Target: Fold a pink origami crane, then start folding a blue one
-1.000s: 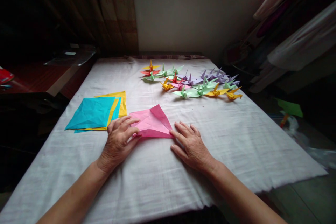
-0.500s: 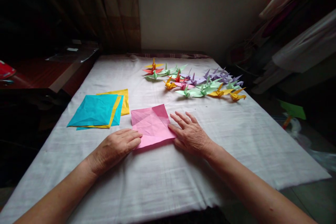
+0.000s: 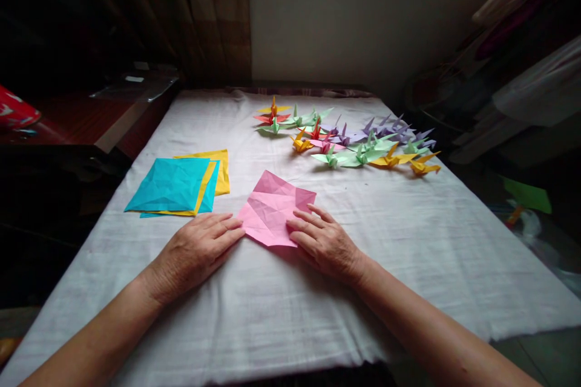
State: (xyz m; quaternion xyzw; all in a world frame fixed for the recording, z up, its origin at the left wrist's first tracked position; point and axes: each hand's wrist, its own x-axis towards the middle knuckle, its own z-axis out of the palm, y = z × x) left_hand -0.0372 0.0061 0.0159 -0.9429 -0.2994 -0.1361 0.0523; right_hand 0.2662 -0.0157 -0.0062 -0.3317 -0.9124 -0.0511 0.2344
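A square of pink paper (image 3: 270, 208), marked with crossing creases, lies turned cornerwise on the cloth in front of me. At its left corner, the fingertips of my left hand (image 3: 200, 251) touch the paper, fingers stretched out and close together; the thumb is hidden. My right hand (image 3: 327, 245) rests on the paper's right side with its fingers spread, their tips on the sheet. Left of the paper is a loose stack of blue sheets (image 3: 170, 184) and yellow sheets (image 3: 222, 175), creased as well.
Several folded paper cranes (image 3: 363, 154) in green, purple, yellow, red and pink stand at the back right of the white tablecloth (image 3: 281, 320). A dark wooden surface (image 3: 77, 124) with a clear plastic bag (image 3: 140, 84) is at the left. Clothes (image 3: 540, 84) hang at the right.
The pink paper has been turned, so a corner now points away from me. My right hand has moved further onto it, and my left fingers lie straighter. The view has shifted slightly.
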